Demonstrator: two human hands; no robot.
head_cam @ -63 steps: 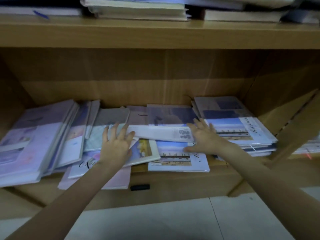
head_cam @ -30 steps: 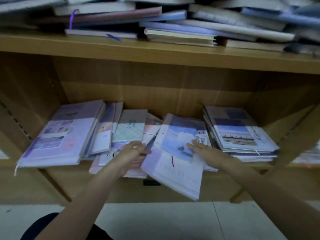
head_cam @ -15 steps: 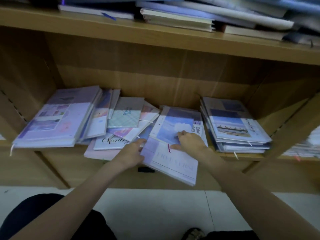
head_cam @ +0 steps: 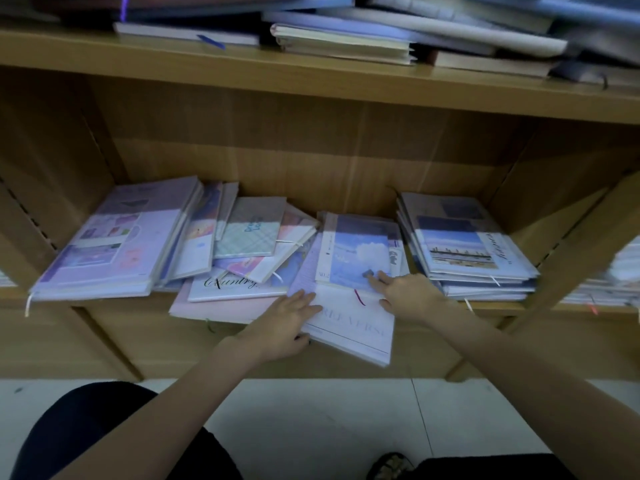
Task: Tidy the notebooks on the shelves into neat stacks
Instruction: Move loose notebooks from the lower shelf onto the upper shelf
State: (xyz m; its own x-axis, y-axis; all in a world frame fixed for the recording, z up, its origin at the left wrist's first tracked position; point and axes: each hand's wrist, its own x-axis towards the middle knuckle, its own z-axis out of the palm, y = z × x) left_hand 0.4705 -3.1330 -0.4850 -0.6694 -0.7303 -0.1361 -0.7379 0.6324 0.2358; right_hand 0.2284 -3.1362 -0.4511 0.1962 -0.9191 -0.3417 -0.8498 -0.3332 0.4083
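On the lower shelf (head_cam: 346,362), a white notebook (head_cam: 349,327) lies in the middle and overhangs the front edge. A blue cloud-cover notebook (head_cam: 360,251) lies on top of it. My left hand (head_cam: 289,323) holds the white notebook's left edge, fingers on the cover and thumb below. The fingers of my right hand (head_cam: 405,292) press flat on the cloud notebook's near edge. A squared stack (head_cam: 467,247) sits to the right. To the left lie a jumble of loose notebooks (head_cam: 249,251) and a purple stack (head_cam: 114,244).
The upper shelf (head_cam: 138,64) carries a messy heap of notebooks (head_cam: 346,36). Wooden side panels (head_cam: 568,258) close the compartment on both sides. More paper stacks (head_cam: 609,289) show beyond the right panel. White floor tiles (head_cam: 311,420) and my dark-clothed knees are below.
Both hands pulled the middle notebooks forward and turned them. My left hand has slid onto the white notebook's left edge, and my right hand has shifted right along the cloud notebook.
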